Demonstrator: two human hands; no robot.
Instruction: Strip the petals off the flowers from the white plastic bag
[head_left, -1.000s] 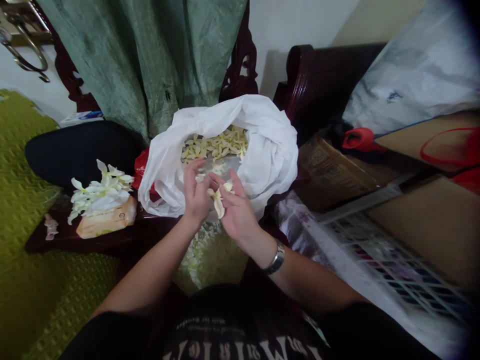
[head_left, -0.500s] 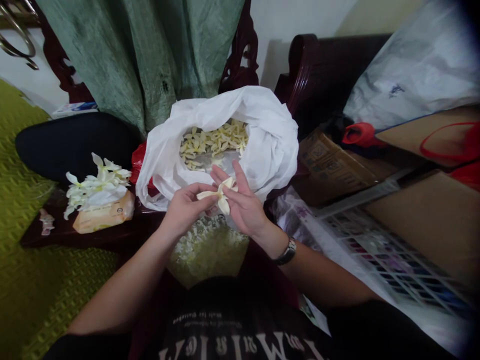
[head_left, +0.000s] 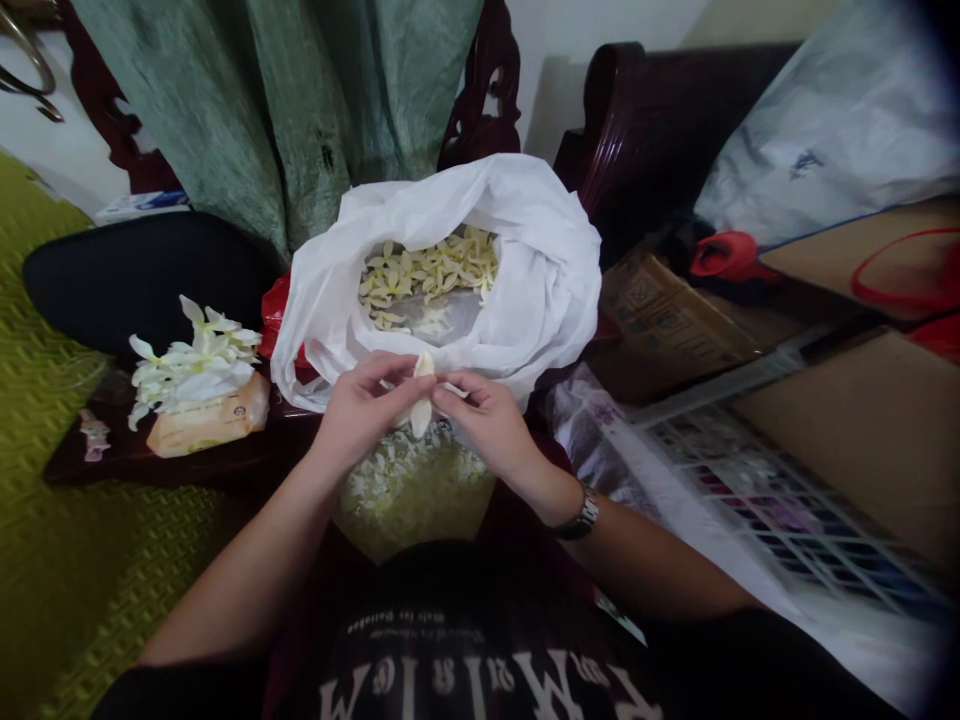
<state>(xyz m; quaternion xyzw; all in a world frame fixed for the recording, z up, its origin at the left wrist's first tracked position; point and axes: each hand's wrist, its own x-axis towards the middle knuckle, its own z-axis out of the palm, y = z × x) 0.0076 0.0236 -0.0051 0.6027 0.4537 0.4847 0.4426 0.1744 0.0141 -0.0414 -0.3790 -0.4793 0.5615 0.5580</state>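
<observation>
Both my left hand [head_left: 364, 400] and my right hand [head_left: 480, 425] pinch a white flower [head_left: 422, 395] between their fingertips, just in front of the mouth of a white plastic bag [head_left: 540, 270]. Inside the bag lies a heap of cream petals [head_left: 427, 275]. Below my hands, a mass of pale flower bits [head_left: 409, 490] rests on my lap. To the left, a bunch of white flowers [head_left: 193, 365] lies on a packet of wipes [head_left: 208, 420]. A metal wristwatch [head_left: 579, 515] circles my right wrist.
A dark carved wooden bench [head_left: 626, 130] stands behind and right, with a green curtain [head_left: 300, 100] hanging at the back. A black cushion [head_left: 142, 280] lies left, above a green mat [head_left: 90, 560]. On the right are a cardboard box [head_left: 667, 320] and a white plastic rack [head_left: 780, 510].
My hands have closed toward each other, and the fingers of both now pinch the flower together. The flower has turned, and the view has shifted slightly upward.
</observation>
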